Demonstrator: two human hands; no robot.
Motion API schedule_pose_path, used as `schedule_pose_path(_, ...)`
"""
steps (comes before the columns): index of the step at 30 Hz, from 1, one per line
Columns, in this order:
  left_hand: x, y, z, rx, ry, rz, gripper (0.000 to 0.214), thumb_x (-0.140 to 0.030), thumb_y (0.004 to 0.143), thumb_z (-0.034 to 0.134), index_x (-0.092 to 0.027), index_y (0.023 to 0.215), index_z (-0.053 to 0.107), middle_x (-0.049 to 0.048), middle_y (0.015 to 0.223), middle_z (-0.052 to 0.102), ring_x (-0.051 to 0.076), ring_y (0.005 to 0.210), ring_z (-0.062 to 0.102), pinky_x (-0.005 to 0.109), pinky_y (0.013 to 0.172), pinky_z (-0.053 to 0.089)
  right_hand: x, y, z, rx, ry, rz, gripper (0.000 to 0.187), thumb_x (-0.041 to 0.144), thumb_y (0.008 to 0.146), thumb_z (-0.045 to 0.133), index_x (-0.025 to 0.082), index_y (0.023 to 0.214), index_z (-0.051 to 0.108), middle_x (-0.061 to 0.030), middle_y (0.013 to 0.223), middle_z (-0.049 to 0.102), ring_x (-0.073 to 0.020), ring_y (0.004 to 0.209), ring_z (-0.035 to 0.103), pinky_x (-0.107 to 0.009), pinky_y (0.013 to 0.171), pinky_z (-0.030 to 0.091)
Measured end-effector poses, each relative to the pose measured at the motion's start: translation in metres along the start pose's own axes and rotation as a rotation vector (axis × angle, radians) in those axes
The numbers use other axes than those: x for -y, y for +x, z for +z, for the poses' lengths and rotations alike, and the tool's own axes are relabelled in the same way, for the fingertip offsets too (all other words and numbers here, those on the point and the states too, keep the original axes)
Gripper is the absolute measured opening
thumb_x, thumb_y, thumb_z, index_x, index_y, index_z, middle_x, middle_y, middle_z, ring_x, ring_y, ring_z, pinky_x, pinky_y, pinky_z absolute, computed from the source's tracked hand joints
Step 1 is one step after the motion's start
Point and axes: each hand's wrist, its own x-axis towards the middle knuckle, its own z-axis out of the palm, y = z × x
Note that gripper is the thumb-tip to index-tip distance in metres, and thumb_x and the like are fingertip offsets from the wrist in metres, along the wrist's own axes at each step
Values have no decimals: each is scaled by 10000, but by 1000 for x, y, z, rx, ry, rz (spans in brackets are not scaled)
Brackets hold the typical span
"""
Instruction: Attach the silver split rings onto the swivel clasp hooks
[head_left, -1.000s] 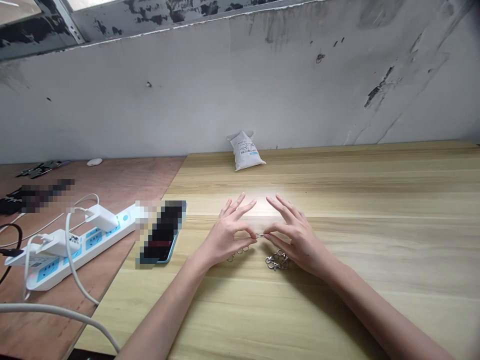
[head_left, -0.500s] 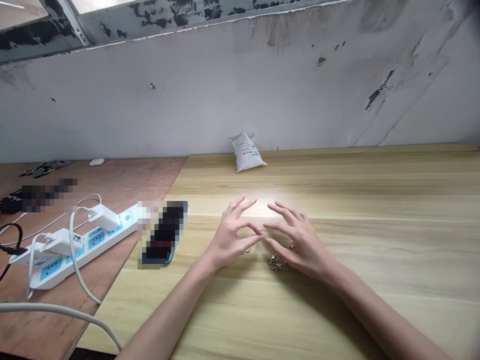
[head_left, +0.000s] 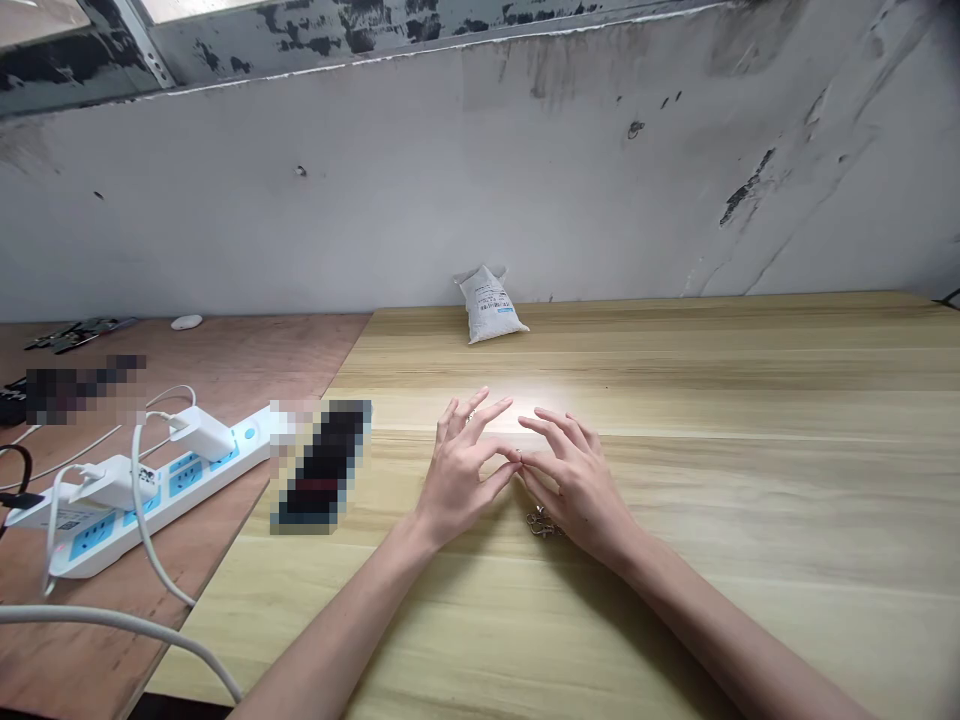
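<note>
Thumb and index finger of my left hand (head_left: pixel 465 475) pinch a tiny metal ring (head_left: pixel 520 457), mostly covered by the fingertips. From the other side, my right hand (head_left: pixel 581 490) closes its thumb and index finger on the same ring, so both hands' fingertips meet. The other fingers of each hand are raised and spread. Beneath the right hand, small silvery metal clasps (head_left: pixel 538 522) lie bunched on the light wood tabletop, partly hidden by that hand.
A white labelled plastic packet (head_left: pixel 493 308) leans near the wall. To the left are a pixelated dark phone-like object (head_left: pixel 326 468) and a white power strip (head_left: pixel 176 490) with chargers and cables. A thick pale cable (head_left: pixel 127 622) crosses the lower left.
My right hand has moved left and its thumb and index finger have closed at the ring in my left fingertips. The camera view has shifted slightly.
</note>
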Motion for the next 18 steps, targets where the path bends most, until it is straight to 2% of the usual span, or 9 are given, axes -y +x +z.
schedule_pose_path(3, 2, 0, 0, -12, 69, 21, 97, -228, 898, 612, -244, 836, 686, -10, 1439, 521, 242, 1432, 321, 524, 1192, 189, -1, 0, -1, 13, -43, -26, 190, 196, 936, 537, 240, 970, 718, -115, 1282, 607, -292, 1302, 459, -559, 1065, 341)
schedule_pose_path(6, 6, 0, -2, 36, 14, -73, 50, -291, 869, 662, -248, 873, 685, 5, 1450, 506, 258, 1430, 318, 532, 1168, 242, -2, 0, -2, 40, -75, -48, 183, 193, 939, 528, 223, 936, 708, -130, 1317, 580, -295, 1329, 437, -566, 1092, 310)
schedule_pose_path(9, 10, 1, -4, 95, -77, -153, 120, -337, 833, 704, -273, 934, 707, 9, 1465, 486, 268, 1435, 303, 542, 1152, 269, -3, 0, -2, 58, -105, -84, 166, 178, 926, 536, 205, 913, 699, -141, 1348, 556, -300, 1360, 404, -570, 1120, 270)
schedule_pose_path(14, 12, 2, -6, 147, -223, -236, 91, -349, 804, 733, -266, 840, 726, 0, 1477, 470, 262, 1451, 271, 538, 1166, 262, -2, 0, -1, 39, -128, -95, 157, 173, 918, 546, 214, 908, 697, -126, 1327, 575, -300, 1366, 401, -600, 1132, 227)
schedule_pose_path(18, 15, 3, -10, 129, -202, -204, 96, -352, 816, 719, -257, 803, 728, 2, 1488, 455, 270, 1450, 272, 547, 1157, 275, -3, 1, -4, 62, -74, -51, 186, 225, 948, 517, 212, 876, 688, -120, 1315, 577, -297, 1366, 396, -600, 1129, 233)
